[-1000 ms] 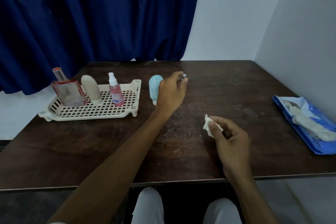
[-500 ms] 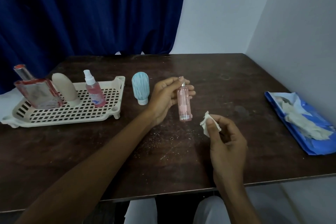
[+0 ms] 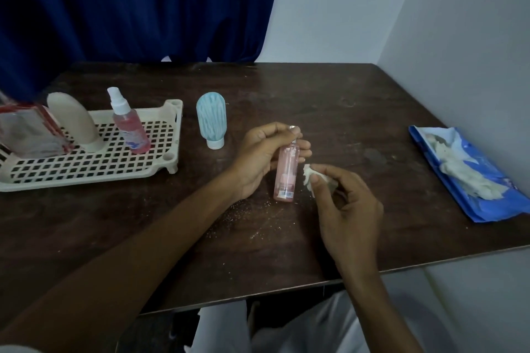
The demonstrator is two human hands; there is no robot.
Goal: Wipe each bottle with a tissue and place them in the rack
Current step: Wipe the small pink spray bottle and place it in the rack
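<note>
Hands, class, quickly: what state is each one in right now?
Left hand: fingers curled round the top of the pink bottle, holding it upright.
Right hand: thumb and fingers pinching the tissue beside the bottle.

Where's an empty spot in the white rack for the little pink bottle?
In the rack, the right end is bare, between the spray bottle and the rim. The front rows are bare too. The back left is crowded: perfume bottle, beige bottle and spray bottle stand close. The table is bare behind the blue bottle, across to the wall.
</note>
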